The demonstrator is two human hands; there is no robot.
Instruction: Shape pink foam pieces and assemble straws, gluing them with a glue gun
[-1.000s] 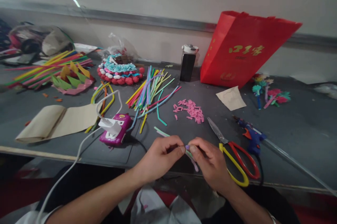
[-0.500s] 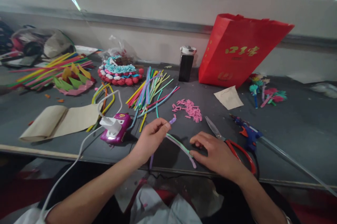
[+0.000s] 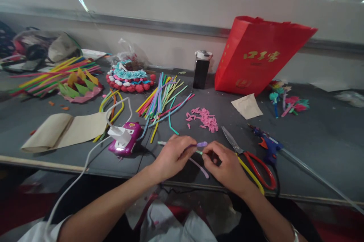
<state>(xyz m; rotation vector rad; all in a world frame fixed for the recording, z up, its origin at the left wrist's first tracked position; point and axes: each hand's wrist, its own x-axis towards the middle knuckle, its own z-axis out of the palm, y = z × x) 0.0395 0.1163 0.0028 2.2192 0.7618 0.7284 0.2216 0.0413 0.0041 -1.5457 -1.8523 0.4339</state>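
Note:
Near the table's front edge, my left hand (image 3: 175, 155) pinches a purple stick (image 3: 202, 144) whose end points right. My right hand (image 3: 223, 160) is close beside it, its thumb and finger closed on the end of a light green stick (image 3: 199, 152). Under my hands lies a lilac stick (image 3: 202, 170), and a pale green end (image 3: 161, 142) shows left of my left hand. Just behind is a pile of short pink pieces (image 3: 209, 121). Scissors with red handles (image 3: 241, 152) lie to the right, a yellow stick (image 3: 250, 174) beside them.
A blue glue gun (image 3: 270, 149) lies at the right. Farther back stand a red bag (image 3: 256, 60) and a bottle (image 3: 201, 71). Coloured sticks (image 3: 162, 98) fan out left of centre. A purple power socket (image 3: 125, 139) with a white cable sits left of my left arm.
My left hand has moved right with the purple stick, close to my right hand. A small pink piece now lies apart from the pile. The yellow stick now shows by the scissors.

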